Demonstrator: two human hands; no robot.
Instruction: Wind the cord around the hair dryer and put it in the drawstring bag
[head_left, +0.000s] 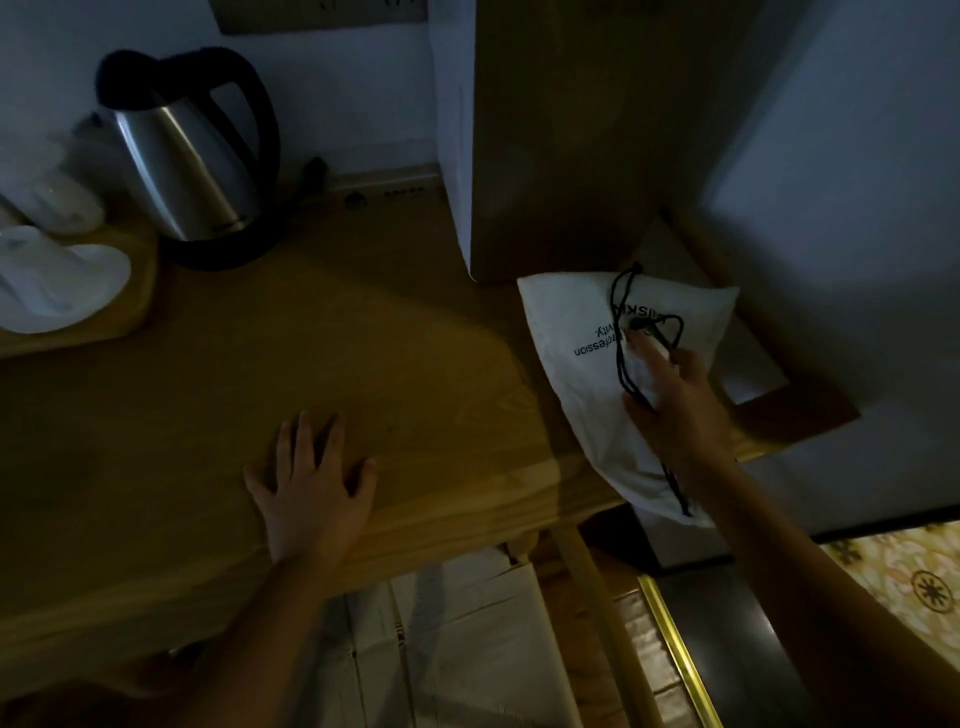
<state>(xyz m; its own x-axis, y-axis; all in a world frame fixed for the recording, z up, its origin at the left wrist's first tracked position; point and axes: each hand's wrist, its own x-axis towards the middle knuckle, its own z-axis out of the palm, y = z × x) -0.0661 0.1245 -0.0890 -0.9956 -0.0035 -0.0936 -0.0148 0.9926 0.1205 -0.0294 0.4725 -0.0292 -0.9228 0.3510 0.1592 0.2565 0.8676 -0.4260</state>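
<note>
**Right hand resting on the bag at the desk's right end**

While the left hand (311, 488) is lying flat on the desk (363, 338) with its fingers spread and nothing under them but wood, the right hand (675, 400) is reaching out to the bag (582, 322) at the desk's right end. The bag is white, with dark print on its face, and it is lying partly on the desk top and partly hanging past the front right corner. Its black drawstring (623, 332) is looping across the cloth and trailing down toward the bag's lower end. The right hand's fingers are lying on the bag and on the string, extended rather than curled, but whether they are pinching either one is not showing clearly. The dryer itself is not showing; whether it is sitting inside the bag cannot be told from here.

At the back left a steel kettle (182, 171) with a black handle is standing on its base. Just left of it, a wooden tray (140, 291) is carrying white items that are too dim to make out. A tall wooden panel (561, 140) is rising behind the bag. Below the desk edge, pale boxes (457, 644) are sitting on the floor, and a brass strip (680, 654) is running along beside them.
</note>
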